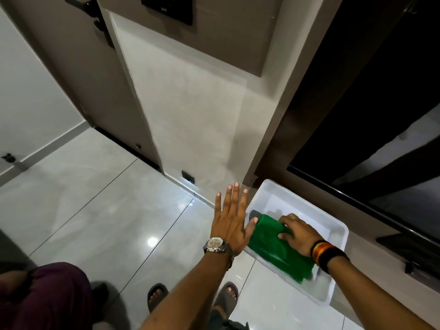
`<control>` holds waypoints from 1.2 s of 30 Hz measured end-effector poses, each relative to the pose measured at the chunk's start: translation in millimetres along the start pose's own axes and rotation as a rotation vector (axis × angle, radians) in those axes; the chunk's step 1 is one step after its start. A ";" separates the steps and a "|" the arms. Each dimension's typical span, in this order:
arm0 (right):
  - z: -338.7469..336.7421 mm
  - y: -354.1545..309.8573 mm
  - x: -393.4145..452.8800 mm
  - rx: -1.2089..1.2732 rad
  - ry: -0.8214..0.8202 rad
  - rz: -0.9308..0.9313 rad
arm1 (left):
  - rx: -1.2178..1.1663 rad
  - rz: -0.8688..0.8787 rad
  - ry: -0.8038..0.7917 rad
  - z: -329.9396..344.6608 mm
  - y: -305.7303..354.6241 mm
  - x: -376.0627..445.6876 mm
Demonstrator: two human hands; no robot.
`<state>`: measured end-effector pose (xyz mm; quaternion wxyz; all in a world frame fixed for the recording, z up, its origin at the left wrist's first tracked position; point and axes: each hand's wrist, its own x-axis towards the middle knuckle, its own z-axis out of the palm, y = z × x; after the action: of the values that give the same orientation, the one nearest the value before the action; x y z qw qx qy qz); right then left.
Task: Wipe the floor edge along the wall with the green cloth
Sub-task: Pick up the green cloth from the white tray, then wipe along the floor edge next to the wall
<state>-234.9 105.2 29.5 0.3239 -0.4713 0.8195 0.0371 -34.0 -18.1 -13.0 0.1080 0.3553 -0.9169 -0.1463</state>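
A folded green cloth (pixel 269 244) lies inside a white plastic tub (pixel 285 194) on the floor at the right. My right hand (pixel 298 233) rests on top of the cloth with its fingers curled over the upper edge, gripping it. My left hand (pixel 229 221) hovers flat with fingers spread just left of the tub, its thumb touching the cloth's corner. The floor edge (pixel 181 184) runs along the foot of the pale wall, up and left of my left hand.
A pale wall panel (pixel 190 120) stands ahead with a small dark socket (pixel 188 176) near its base. A grey door (pixel 78 75) is at the left, dark cabinets (pixel 381 115) at the right. My sandalled feet (pixel 157 296) stand on glossy tiles; another person's maroon-clad leg (pixel 47 296) is at bottom left.
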 end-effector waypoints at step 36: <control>323.8 -263.6 448.1 0.180 -0.211 0.009 | 0.139 -0.348 -0.123 293.2 -439.0 -36.6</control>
<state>-19.3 -257.3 -414.6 0.4493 -0.4300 0.7829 0.0143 176.0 -246.3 -441.8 0.0000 0.5052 -0.8545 -0.1207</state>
